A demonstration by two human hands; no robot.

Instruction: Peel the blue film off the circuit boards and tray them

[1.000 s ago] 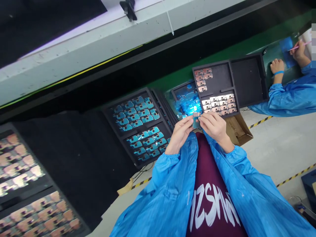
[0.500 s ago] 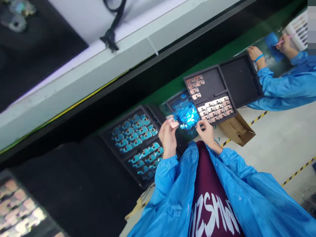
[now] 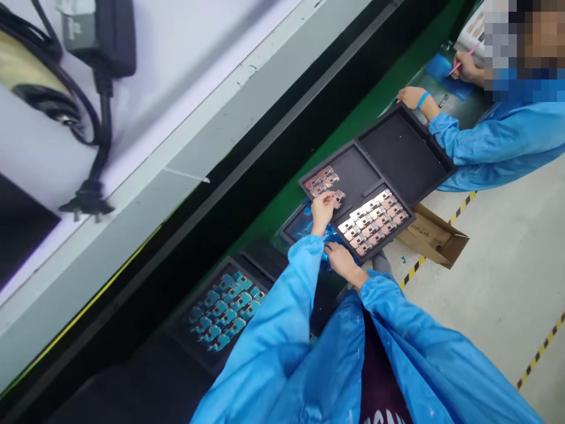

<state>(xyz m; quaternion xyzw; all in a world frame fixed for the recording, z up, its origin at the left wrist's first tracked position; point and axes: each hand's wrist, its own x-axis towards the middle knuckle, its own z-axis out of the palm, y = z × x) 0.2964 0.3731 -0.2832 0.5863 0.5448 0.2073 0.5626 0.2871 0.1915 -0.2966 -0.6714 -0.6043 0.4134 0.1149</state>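
My left hand reaches over a black foam tray and pinches a small bare metal part at the tray's upper compartment. It is beside a short row of copper-toned parts. The tray's lower compartment holds several rows of silvery parts. My right hand rests lower, at a heap of peeled blue film in a shallow tray. Its fingertips are hidden behind my left sleeve.
A black tray of blue-filmed parts lies at the lower left. A brown cardboard box sits under the foam tray's right corner. A co-worker in a blue coat writes with a pink pen at the far right. A power adapter hangs top left.
My left hand carried the stripped part from in front of me up to the foam tray. My right hand dropped to the blue film heap. The view swung right and up.
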